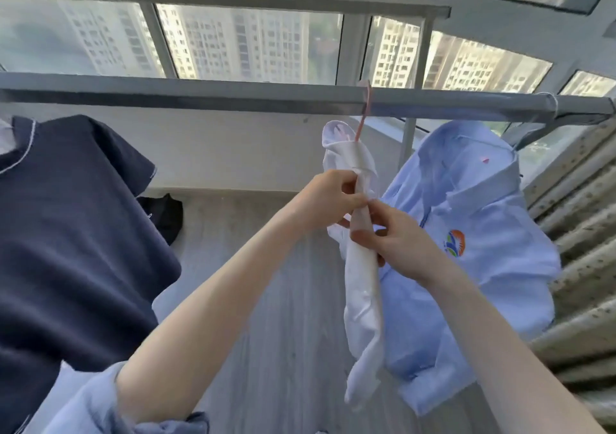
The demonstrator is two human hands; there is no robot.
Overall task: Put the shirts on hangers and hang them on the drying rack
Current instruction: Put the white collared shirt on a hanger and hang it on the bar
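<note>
A white shirt (361, 300) hangs from a pink hanger (363, 116) hooked over the grey rail of the drying rack (200, 100). My left hand (328, 196) pinches the shirt's front just below the collar. My right hand (396, 238) grips the same front edge slightly lower, fingertips touching the left hand's. To the right, a light blue shirt with an orange and blue logo (473, 250) hangs on the rail. A dark navy shirt with white trim (66, 233) hangs at the left.
A dark garment (163, 215) lies on the grey wood floor by the low wall. Patterned curtains (586, 233) hang at the right edge. Large windows (233, 43) with tower blocks outside stand behind the rail.
</note>
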